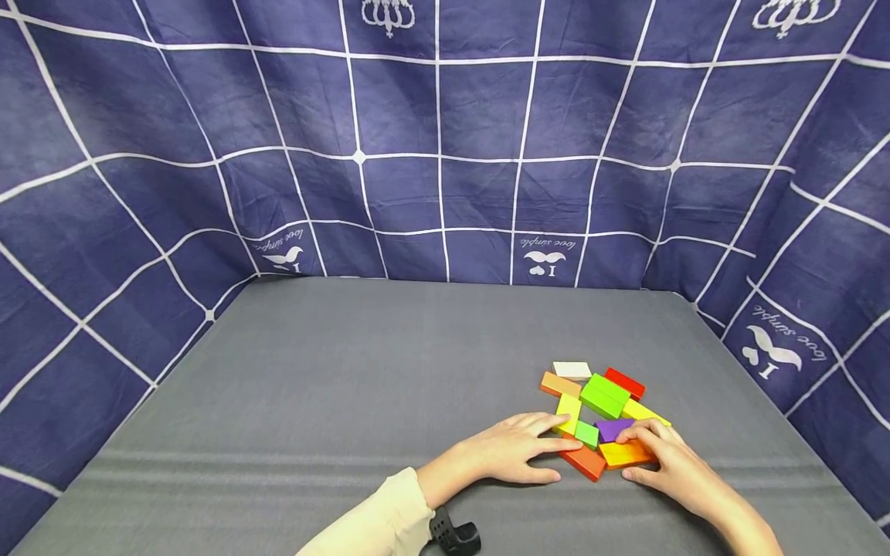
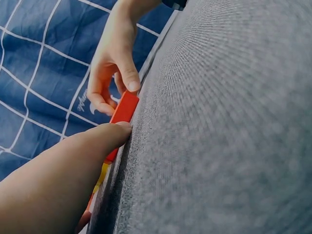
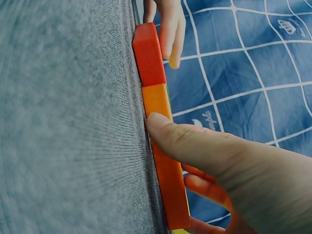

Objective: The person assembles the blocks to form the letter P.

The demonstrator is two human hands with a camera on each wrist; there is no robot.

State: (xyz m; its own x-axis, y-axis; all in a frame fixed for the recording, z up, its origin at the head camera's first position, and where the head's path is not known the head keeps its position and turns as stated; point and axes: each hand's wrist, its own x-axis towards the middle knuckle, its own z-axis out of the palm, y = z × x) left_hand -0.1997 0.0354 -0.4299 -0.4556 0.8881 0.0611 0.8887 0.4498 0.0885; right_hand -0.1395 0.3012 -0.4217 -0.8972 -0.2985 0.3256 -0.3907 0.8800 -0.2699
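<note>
My left hand (image 1: 518, 448) lies at the left of a flat cluster of wooden blocks, its fingers stretched out. Its index finger touches the yellow block (image 1: 568, 409), and another finger lies over the red-orange block (image 1: 585, 462). At the near right, my right hand (image 1: 664, 459) grips the orange block (image 1: 619, 454). In the right wrist view the thumb presses the long side of the orange block (image 3: 168, 195), whose end meets the red-orange block (image 3: 148, 53). A purple block (image 1: 612, 429) and a small green block (image 1: 587, 434) sit just behind, the purple one partly under my right fingers.
Farther back in the cluster are a white block (image 1: 572, 371), a light orange block (image 1: 560, 384), green blocks (image 1: 605, 395), a red block (image 1: 625, 382) and another yellow block (image 1: 645, 412). Grey cloth (image 1: 348, 371) covers the table, with a blue checked curtain (image 1: 480, 193) behind.
</note>
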